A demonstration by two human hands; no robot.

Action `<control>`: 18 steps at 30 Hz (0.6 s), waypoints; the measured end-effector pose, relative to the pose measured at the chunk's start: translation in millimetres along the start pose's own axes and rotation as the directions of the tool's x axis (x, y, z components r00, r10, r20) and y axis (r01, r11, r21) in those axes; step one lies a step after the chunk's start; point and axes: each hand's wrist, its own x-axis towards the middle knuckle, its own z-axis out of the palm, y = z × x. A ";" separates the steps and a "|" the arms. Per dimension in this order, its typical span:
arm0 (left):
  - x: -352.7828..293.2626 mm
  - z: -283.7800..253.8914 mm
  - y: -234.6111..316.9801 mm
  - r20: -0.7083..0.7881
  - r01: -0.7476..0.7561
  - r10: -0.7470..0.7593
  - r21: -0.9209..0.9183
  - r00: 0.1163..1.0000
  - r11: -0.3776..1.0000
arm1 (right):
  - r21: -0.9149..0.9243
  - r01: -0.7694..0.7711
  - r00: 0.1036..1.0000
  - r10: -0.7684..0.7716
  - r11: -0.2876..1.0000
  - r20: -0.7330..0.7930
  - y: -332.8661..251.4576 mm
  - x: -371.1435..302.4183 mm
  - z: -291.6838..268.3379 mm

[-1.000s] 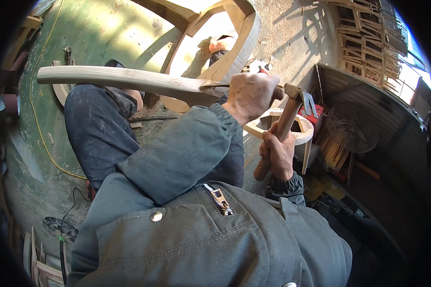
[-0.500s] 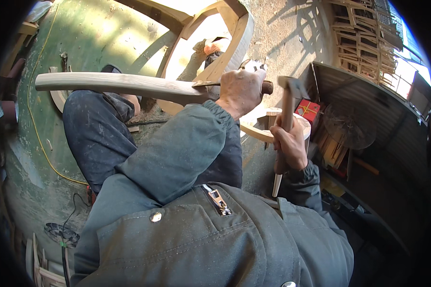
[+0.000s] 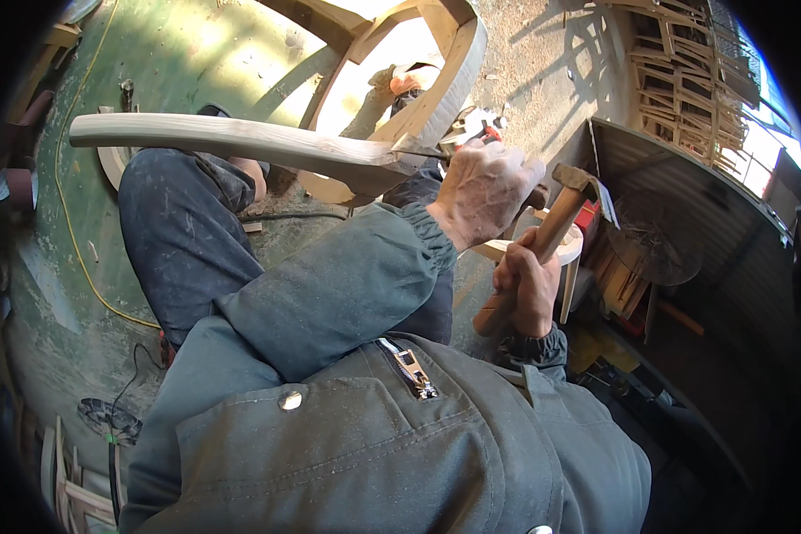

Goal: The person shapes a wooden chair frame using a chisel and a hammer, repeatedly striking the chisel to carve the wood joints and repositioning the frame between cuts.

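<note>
My left hand (image 3: pixel 488 189) is wrapped round a chisel (image 3: pixel 425 152). The thin blade points left at the joint of a pale wooden frame (image 3: pixel 249 133), and the brown handle end sticks out on the right. Whether the tip touches the wood I cannot tell. A long curved leg of the frame runs left above my knee, and its loop-shaped part (image 3: pixel 461 82) rises beyond. In my right hand (image 3: pixel 531 283) is a hammer (image 3: pixel 562 216), gripped by its wooden handle. The metal head is up, to the right of the chisel handle and apart from it.
Behind my right hand stands a rounded wooden piece (image 3: pixel 571 245). A corrugated metal sheet (image 3: pixel 676 169) is on the right, with stacked wooden frames (image 3: pixel 685 80) beyond it. A yellow cord (image 3: pixel 60 187) crosses the green floor at left. Sawdust covers the floor ahead.
My left hand has shifted right with the chisel, so more blade shows beside the joint. The hammer has tilted, its head moving right and down. The wooden frame has shifted slightly in view.
</note>
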 end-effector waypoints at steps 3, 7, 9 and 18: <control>7.7 -3.8 -0.1 -0.087 0.086 -0.085 0.000 0.993 0.996 | -0.125 0.062 0.998 -0.066 0.990 -0.023 -9.3 2.3 -4.7; 9.1 -7.8 -4.7 0.025 0.247 -0.246 -0.067 0.969 0.967 | -0.241 0.067 0.998 -0.062 0.968 0.025 -12.7 3.7 -0.9; 9.2 -7.2 -7.4 -0.001 0.237 -0.238 -0.053 0.971 0.970 | -0.310 0.067 0.998 -0.063 0.948 0.022 -9.0 2.2 4.7; 11.9 -16.1 -15.8 0.004 0.297 -0.300 -0.144 0.954 0.944 | -0.186 0.098 0.995 -0.093 0.978 0.040 -28.1 -6.3 11.8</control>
